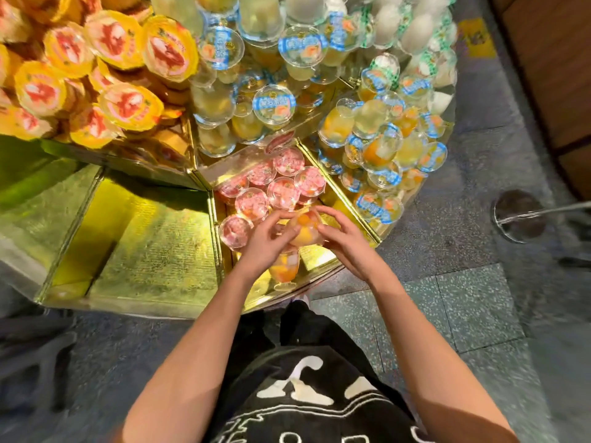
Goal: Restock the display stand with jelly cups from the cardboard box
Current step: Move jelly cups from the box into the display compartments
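Orange in fill, the jelly cup [303, 230] being clamped between both hands, left hand [267, 239] and right hand [347, 241] curling round its sides, cup hovering over the gold display stand [153, 238], just beside the pink cups [271, 187] sitting in the same compartment.

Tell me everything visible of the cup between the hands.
The orange jelly cup looks like clear plastic holding orange and yellow fruit pieces. It is tilted, and its lid cannot be made out. The left hand and right hand hold it from either side, over the stand compartment beside the pink-lidded cups.
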A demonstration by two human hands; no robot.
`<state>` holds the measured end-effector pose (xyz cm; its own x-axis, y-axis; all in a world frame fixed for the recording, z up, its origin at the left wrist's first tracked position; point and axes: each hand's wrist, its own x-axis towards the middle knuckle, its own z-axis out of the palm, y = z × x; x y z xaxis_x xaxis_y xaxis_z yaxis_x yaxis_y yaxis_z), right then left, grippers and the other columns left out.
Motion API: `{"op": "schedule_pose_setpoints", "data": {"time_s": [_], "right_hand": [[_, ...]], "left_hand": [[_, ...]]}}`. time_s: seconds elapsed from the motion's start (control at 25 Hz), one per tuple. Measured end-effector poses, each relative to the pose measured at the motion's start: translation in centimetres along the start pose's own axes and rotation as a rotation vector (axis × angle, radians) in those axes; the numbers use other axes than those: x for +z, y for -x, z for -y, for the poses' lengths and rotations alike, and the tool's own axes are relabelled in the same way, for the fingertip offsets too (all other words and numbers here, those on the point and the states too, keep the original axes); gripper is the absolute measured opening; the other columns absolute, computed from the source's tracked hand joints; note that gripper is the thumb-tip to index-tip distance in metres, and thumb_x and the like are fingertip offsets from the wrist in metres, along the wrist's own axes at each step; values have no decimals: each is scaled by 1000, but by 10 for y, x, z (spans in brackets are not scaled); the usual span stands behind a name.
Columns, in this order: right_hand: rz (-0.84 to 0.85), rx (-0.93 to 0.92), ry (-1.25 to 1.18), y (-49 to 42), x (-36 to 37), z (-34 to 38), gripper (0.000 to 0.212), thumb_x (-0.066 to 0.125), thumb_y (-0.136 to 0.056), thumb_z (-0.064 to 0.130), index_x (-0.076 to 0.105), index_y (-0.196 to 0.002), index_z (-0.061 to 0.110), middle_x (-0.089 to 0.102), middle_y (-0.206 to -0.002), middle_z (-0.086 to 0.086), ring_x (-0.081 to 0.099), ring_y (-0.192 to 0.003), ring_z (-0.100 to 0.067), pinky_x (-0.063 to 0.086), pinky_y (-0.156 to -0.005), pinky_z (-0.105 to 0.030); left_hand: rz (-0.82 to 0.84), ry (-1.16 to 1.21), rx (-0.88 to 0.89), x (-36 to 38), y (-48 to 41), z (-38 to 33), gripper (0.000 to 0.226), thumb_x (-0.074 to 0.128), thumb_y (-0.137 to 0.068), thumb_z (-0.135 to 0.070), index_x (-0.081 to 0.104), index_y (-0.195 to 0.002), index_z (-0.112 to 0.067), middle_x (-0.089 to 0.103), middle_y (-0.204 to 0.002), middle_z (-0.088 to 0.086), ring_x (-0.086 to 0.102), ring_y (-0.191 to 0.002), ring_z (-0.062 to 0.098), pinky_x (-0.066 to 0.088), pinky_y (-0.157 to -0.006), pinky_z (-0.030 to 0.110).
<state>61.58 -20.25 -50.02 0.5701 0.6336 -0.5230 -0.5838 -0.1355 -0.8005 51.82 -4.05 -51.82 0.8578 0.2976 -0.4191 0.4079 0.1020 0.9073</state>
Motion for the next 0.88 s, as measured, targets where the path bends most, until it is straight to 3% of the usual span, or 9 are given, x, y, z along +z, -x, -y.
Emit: {"op": "schedule_pose_setpoints", "data": {"time_s": [0.12,0.24,0.36,0.44,0.6,0.88], "right_hand": [[-27,36,-5,-1,-15,-2,46,61,-89,0,53,-132,15,67,-108,-14,66,-93,-15,52,-79,-23],[-128,1,46,-5,-26,-5,55,71,-82,3,56,-128,30,62,-120,-20,63,-108,-16,52,-90,-29],[-215,-47,271,-8,-34,-7,59,77,-81,11,52,-125,41,55,-128,-5,53,-121,-13,47,-97,-27],[-265,-78,452,-18,-36,-14,53,78,-80,16,53,-124,32,51,-128,3,48,-122,-12,43,-100,-27],[-376,-68,815,-56,-29,-50,44,80,-78,24,52,-110,11,47,-123,-7,47,-118,-25,39,-100,-37],[-521,-5,941,-102,-35,-99,48,75,-84,19,49,-123,9,44,-142,-9,50,-121,-35,46,-97,-50]], "left_hand": [[2,-66,-3,12,-2,13,29,64,-91,-47,59,-119,-50,70,-101,4,68,-92,25,57,-84,52],[-62,-226,7,15,-3,24,34,52,-92,-60,40,-121,-71,72,-93,8,71,-87,18,56,-88,46],[-194,-249,-14,7,-2,34,28,44,-87,-73,48,-112,-61,71,-91,-4,71,-86,16,55,-89,47],[-256,-314,-12,4,-3,41,35,38,-85,-75,51,-106,-50,70,-88,-6,70,-84,18,56,-84,45],[-286,-537,39,8,-6,48,56,38,-87,-67,65,-111,-24,68,-102,0,64,-92,21,45,-76,30],[-260,-672,110,30,-26,87,57,36,-92,-58,63,-106,-9,58,-105,6,60,-90,25,48,-75,37]]}}
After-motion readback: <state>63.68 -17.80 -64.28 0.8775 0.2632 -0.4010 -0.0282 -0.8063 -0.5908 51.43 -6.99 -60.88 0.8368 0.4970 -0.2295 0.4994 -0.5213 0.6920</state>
